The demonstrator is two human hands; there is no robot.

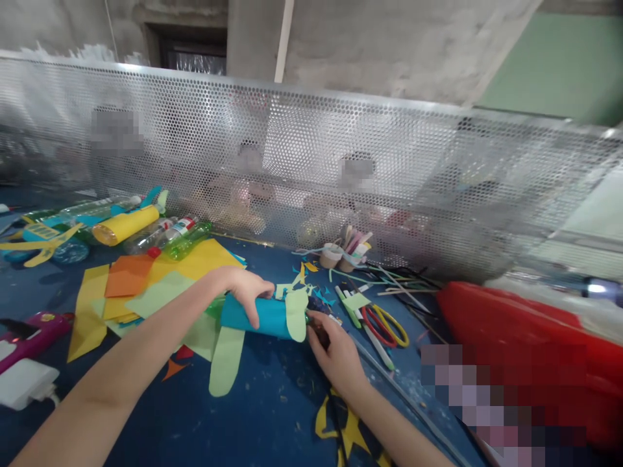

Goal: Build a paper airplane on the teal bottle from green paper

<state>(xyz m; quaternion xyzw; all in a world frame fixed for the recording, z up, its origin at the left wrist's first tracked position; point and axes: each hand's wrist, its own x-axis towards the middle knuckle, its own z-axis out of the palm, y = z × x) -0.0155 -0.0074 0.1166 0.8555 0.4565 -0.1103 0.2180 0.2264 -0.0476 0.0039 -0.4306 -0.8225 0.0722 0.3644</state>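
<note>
The left hand (249, 290) grips the blue cylinder (272, 318) mid-scene at the table (272, 415); the right hand (338, 357) curls at its right end, grip unclear. Probably light, easily dented: take the body, not the 2 pale-green flaps (296, 315).

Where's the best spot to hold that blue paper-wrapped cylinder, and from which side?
Probably mid-body, from above: the blue cylinder is on its side, so a hand can straddle its round body, as the left hand does. I'd avoid the pale green piece at its right end and the pale green strip jutting toward you; both look thin.
</note>
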